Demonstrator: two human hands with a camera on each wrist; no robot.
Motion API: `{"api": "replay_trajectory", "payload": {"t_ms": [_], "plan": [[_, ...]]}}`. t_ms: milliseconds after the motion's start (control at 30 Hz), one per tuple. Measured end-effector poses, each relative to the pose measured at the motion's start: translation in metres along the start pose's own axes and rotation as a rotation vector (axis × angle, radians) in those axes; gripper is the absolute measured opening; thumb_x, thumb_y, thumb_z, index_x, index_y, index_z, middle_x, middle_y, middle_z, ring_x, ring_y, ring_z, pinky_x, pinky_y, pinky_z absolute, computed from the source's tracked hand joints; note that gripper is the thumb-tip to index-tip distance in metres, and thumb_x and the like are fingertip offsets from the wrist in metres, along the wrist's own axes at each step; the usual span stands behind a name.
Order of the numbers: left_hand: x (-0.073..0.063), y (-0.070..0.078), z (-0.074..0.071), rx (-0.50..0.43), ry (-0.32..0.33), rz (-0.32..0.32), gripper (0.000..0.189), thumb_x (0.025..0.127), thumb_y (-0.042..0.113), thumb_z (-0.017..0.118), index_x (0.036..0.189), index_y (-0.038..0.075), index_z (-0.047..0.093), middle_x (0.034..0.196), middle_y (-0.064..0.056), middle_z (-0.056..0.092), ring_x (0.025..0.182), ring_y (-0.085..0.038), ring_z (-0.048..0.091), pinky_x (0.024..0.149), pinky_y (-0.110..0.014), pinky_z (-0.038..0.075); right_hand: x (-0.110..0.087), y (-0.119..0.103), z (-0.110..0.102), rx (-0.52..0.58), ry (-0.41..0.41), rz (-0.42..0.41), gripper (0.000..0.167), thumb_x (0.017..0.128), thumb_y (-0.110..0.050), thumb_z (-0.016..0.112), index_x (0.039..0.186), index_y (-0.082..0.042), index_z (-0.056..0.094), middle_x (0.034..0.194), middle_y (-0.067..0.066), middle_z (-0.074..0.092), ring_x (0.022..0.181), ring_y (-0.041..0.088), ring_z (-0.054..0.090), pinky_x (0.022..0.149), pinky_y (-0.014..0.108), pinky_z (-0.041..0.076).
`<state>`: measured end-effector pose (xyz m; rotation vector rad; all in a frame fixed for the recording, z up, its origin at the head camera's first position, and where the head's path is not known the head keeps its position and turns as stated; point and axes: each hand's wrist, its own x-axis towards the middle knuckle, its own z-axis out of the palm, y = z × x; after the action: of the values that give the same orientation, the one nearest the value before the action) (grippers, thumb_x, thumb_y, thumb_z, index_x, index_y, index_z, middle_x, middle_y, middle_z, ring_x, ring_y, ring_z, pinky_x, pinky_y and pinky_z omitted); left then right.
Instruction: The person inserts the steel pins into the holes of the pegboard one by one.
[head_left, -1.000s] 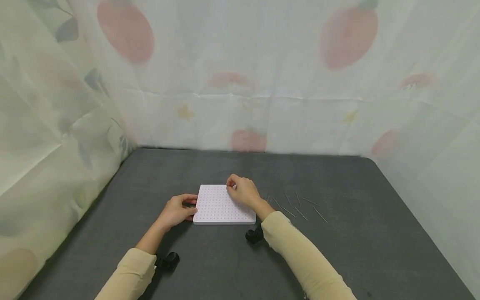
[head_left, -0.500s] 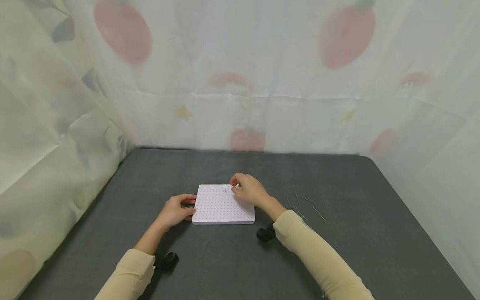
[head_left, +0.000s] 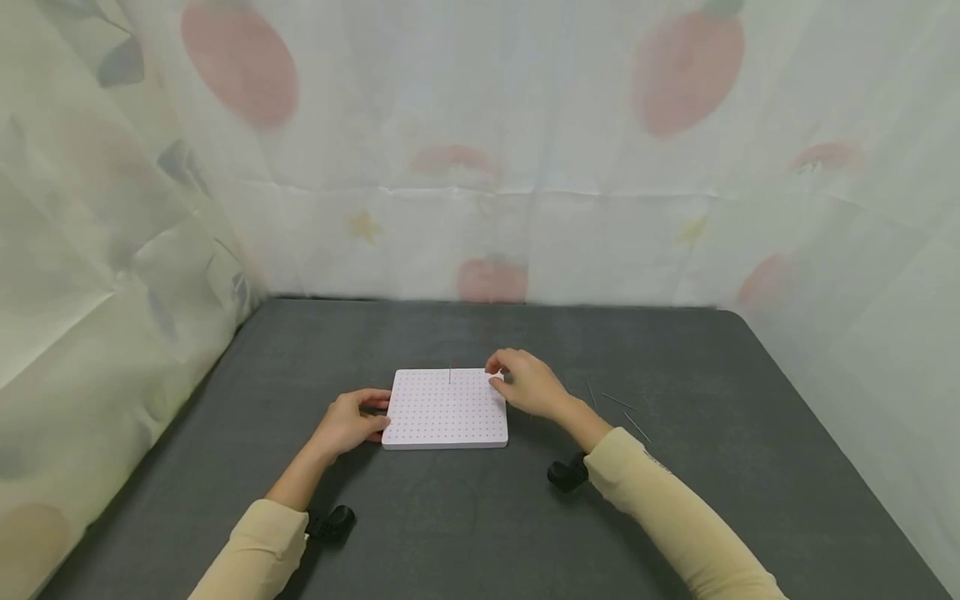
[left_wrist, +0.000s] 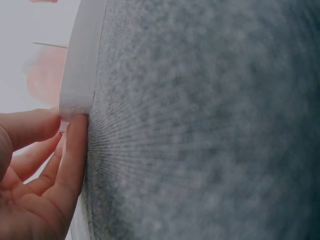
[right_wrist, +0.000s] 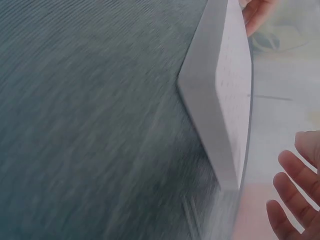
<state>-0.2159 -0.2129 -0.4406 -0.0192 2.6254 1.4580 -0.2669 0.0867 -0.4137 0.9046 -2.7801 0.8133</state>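
Note:
A white pegboard (head_left: 442, 417) dotted with small holes lies flat on the dark table. One thin metal pin (head_left: 450, 376) stands upright in a hole near the board's far edge; the right wrist view shows this pin (right_wrist: 270, 97) against the curtain. My left hand (head_left: 351, 423) holds the board's left edge, and in the left wrist view its fingertips meet the end of the white board (left_wrist: 80, 60). Over the far right corner, my right hand (head_left: 528, 385) has its fingers loosely bent and apart, with nothing between them in the right wrist view.
Loose metal pins lie to the right of the board, among them a slanted pin (head_left: 618, 402) and a nearer pin (head_left: 636, 427). My right hand and forearm hide part of this group. A printed curtain (head_left: 585, 158) hangs behind the table (head_left: 435, 517).
My right hand has let go of the pin, which now stands in the board, and has moved right to the far corner. My left hand has kept its place on the board.

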Motion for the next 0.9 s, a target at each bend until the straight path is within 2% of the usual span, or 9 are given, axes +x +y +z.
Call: {"api": "replay_trajectory", "payload": {"t_ms": [533,900], "plan": [[0.001,0.000,-0.001,-0.012,-0.007,-0.007,0.046,0.082,0.000,0.063,0.126,-0.001,0.051,0.115,-0.019,0.056,0.083,-0.018,0.064,0.063,-0.031,0.057,-0.039,0.040,-0.030,0.012,0.070,0.017,0.017,0.088,-0.016,0.061,0.103,-0.009,0.062,0.097,-0.002,0.062,0.092,0.017,0.058,0.077,0.033,0.050],[0.002,-0.001,-0.001,-0.016,-0.008,-0.005,0.046,0.082,0.000,0.063,0.126,-0.002,0.051,0.114,-0.019,0.056,0.083,-0.018,0.064,0.064,-0.031,0.057,-0.063,0.072,-0.051,0.041,0.118,0.064,0.019,0.089,-0.013,0.060,0.106,-0.005,0.060,0.099,0.004,0.063,0.090,0.018,0.059,0.074,0.037,0.052]]}}
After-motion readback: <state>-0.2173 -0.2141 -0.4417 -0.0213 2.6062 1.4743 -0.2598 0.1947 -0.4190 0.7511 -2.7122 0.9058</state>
